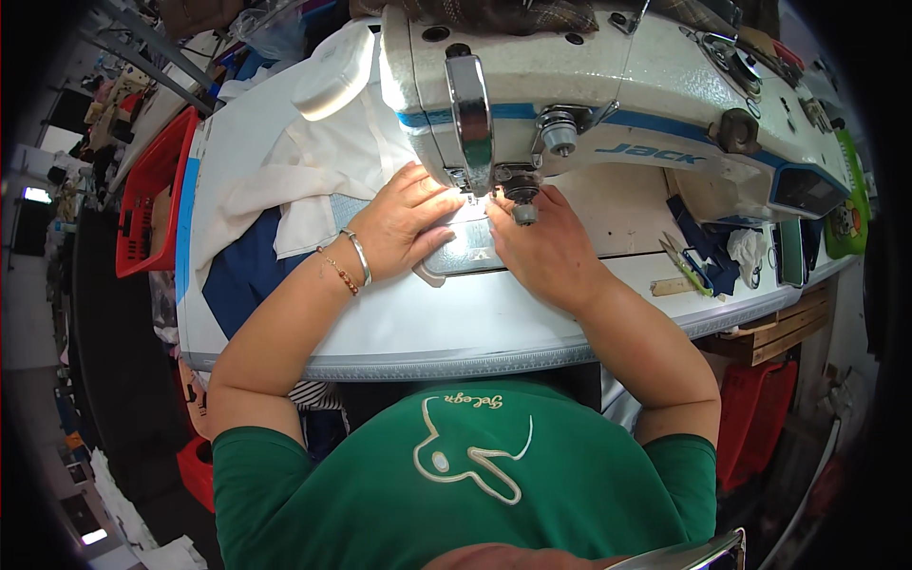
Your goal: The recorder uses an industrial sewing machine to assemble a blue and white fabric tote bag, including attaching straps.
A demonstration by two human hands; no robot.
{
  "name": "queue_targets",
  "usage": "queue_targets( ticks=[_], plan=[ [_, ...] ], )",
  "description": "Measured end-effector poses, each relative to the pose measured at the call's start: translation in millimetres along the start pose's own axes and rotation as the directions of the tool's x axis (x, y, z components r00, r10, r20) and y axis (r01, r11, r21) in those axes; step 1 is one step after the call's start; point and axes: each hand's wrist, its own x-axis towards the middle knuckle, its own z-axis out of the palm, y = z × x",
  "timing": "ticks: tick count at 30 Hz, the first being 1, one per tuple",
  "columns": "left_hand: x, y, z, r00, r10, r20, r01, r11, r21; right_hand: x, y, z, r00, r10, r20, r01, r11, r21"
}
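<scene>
A white industrial sewing machine (617, 85) stands across the far side of a white table (456, 323). My left hand (404, 228), with a silver bangle and a beaded bracelet at the wrist, lies flat on a small pale fabric piece (432, 275) beside the needle area. My right hand (541, 247) presses down on the other side, fingertips close to the presser foot (518, 195). Whether the fingers pinch the fabric is hidden. Cream fabric (313, 161) is heaped left of the machine, over navy cloth (247, 275).
A red plastic basket (152, 190) hangs off the table's left edge. Small scissors (684, 261), navy scraps (708, 242) and a white rag (746, 249) lie at the right under the machine. A wooden drawer (779, 328) and a red bin (755, 418) sit lower right.
</scene>
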Motion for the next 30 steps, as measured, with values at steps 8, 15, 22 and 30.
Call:
queue_targets(
  ticks=[8, 15, 22, 30],
  plan=[
    [3, -6, 0, 0.998, -0.069, 0.005, 0.069, 0.996, -0.06, -1, -2, -8, 0.999, 0.046, -0.018, -0.047, 0.999, -0.009],
    [4, -1, -1, 0.997, -0.072, -0.025, 0.071, 0.997, -0.023, -4, 3, -5, 0.995, 0.1, 0.01, -0.101, 0.992, 0.071],
    [2, -7, 2, 0.997, -0.071, -0.033, 0.068, 0.995, -0.068, -6, 7, -4, 0.994, 0.106, -0.022, -0.104, 0.992, 0.07],
    [-1, -11, 7, 0.995, 0.001, -0.105, -0.004, 0.999, -0.036, -3, 6, 0, 0.992, 0.1, -0.082, -0.096, 0.994, 0.056]
  ],
)
